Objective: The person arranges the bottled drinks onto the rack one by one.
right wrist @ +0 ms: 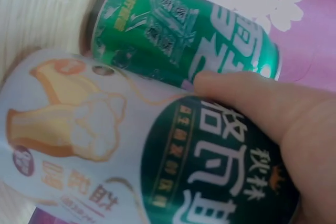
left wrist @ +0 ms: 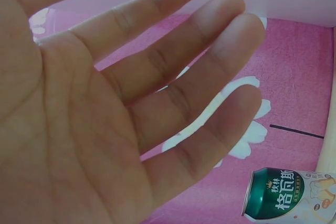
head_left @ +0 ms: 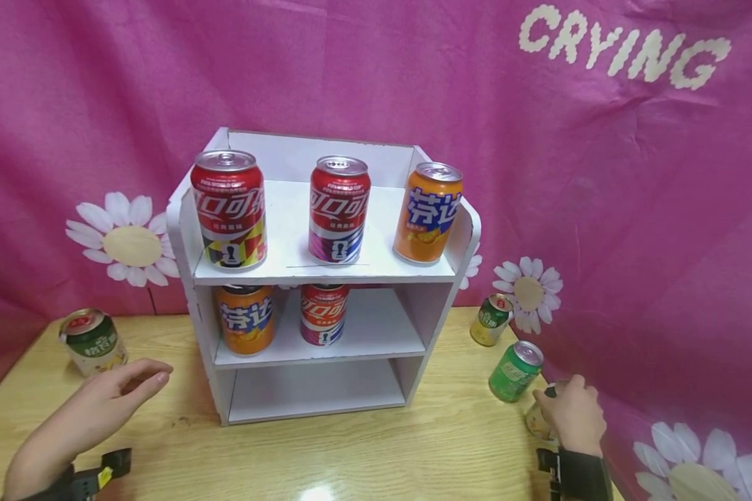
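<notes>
My right hand point(head_left: 578, 414) grips a white and dark green kvass can point(head_left: 537, 421) at the table's right side. In the right wrist view the thumb lies along the dark green label of that kvass can point(right wrist: 79, 135); the other fingers are hidden. Close beside it stands a bright green soda can point(head_left: 515, 374), with another kvass can point(head_left: 490, 323) farther back. On the left, my left hand point(head_left: 109, 400) hovers over the table with relaxed fingers, holding nothing. Nearest to it is a third kvass can point(head_left: 97, 348), also partly seen in the left wrist view.
A white three-tier shelf point(head_left: 316, 393) stands mid-table. Its top carries two red cola cans point(head_left: 228, 209) and an orange soda can point(head_left: 429, 212). An orange soda can point(head_left: 247, 320) and a red cola can point(head_left: 324, 316) occupy the middle tier. A pink flowered cloth point(head_left: 351, 62) hangs behind.
</notes>
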A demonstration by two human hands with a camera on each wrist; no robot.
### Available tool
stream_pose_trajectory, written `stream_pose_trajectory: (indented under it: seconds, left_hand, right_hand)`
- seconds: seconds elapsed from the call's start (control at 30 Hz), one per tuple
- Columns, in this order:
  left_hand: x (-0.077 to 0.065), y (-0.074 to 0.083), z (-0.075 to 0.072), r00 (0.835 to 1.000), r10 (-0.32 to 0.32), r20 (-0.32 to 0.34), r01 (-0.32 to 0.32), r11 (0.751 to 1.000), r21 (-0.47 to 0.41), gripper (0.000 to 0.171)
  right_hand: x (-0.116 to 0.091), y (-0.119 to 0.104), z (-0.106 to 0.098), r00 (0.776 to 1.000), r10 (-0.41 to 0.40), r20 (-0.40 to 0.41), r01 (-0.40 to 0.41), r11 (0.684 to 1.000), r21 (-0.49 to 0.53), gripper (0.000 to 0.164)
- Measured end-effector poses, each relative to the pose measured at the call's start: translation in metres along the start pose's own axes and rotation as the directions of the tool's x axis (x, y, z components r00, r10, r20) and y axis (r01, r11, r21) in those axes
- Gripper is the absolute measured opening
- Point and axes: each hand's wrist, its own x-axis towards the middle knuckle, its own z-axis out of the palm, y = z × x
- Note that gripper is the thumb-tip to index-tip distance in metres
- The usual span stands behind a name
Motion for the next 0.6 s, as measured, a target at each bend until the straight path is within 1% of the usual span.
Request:
stream_pose_trajectory:
  seconds: [0.13, 0.3, 0.4, 0.6]
  left_hand:
    - [0.001, 0.000, 0.000, 1.000, 0.002, 0.002, -0.002, 1.000, -0.001, 0.051]
    - [0.001, -0.002, -0.001, 1.000, 0.007, -0.003, -0.007, 1.000, 0.012, 0.050]
    - [0.001, -0.002, -0.001, 1.000, 0.008, -0.006, -0.008, 1.000, 0.013, 0.050]
    - [0.001, -0.002, -0.001, 1.000, -0.010, 0.009, 0.010, 1.000, 0.007, 0.053]
  right_hand:
    - [-0.002, -0.001, -0.002, 0.999, -0.038, 0.006, 0.037, 0.999, 0.007, 0.071]
    - [-0.005, -0.006, -0.008, 0.995, -0.092, 0.040, 0.092, 0.996, -0.001, 0.070]
    - [-0.008, -0.010, -0.014, 0.990, -0.122, 0.067, 0.123, 0.992, -0.016, 0.070]
    - [-0.015, -0.020, -0.022, 0.976, -0.200, 0.085, 0.203, 0.978, -0.036, 0.068]
